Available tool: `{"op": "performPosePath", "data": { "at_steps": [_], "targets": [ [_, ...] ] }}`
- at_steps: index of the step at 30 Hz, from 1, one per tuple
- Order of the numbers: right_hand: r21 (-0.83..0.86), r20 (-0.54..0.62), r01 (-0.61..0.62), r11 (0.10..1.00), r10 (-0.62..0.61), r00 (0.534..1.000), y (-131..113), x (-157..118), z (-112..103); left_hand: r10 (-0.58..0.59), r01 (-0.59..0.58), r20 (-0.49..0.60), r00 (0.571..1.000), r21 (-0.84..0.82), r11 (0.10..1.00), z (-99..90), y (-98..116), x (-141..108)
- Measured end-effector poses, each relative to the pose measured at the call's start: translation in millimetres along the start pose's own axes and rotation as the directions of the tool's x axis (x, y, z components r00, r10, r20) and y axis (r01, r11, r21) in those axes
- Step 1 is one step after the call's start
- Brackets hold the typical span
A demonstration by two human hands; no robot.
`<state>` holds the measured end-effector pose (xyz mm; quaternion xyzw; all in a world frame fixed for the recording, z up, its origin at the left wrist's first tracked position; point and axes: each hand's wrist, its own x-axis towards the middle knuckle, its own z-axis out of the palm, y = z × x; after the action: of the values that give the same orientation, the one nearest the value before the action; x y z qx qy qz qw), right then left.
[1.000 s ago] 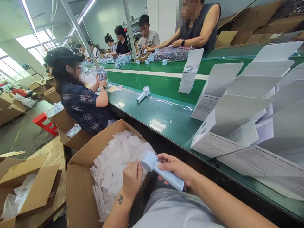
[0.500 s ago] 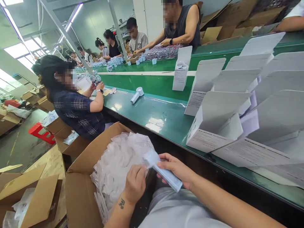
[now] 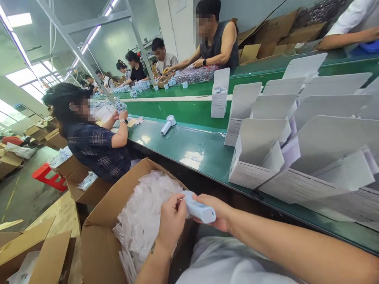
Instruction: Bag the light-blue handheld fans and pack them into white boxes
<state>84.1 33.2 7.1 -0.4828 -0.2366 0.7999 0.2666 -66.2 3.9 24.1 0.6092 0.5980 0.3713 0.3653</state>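
My right hand is wrapped around a light blue handheld fan, whose handle end points toward me and to the right. The fan's head is hidden behind my fingers. Close against the head end, my left hand is closed in a pinch on the edge of a bubble-wrap bag, of which only a little shows. Both hands are above the right rim of a cardboard box filled with clear bubble-wrap bags.
Open white boxes with printed sides stand along the green conveyor table at right. Another fan lies on it. One co-worker sits at left holding fans; others work across the belt. A red stool stands on the floor.
The fan has turned so its handle end faces me more, and both hands have come closer together around it. The bag spread out beyond the fan's head is now mostly hidden.
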Motion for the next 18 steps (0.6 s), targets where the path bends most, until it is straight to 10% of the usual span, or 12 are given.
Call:
{"op": "performPosePath", "data": {
  "at_steps": [9,14,18],
  "targets": [
    [-0.442,-0.036,0.494,0.749,-0.564,0.825,-78.5,-70.2,-10.3,0.003,-0.042,-0.189,0.982,-0.202,0.978,-33.9,59.0,41.0],
    [-0.321,0.046,0.613,0.722,-0.634,0.772,-112.9,-90.7,16.7,0.268,-0.337,-0.225,0.937,-0.375,0.864,-38.3,78.4,52.9],
    [-0.269,0.238,0.607,0.748,-0.559,0.794,-136.2,-99.5,54.2,0.258,-0.265,-0.074,0.963,-0.425,0.865,-19.5,78.4,69.5]
  ]
}}
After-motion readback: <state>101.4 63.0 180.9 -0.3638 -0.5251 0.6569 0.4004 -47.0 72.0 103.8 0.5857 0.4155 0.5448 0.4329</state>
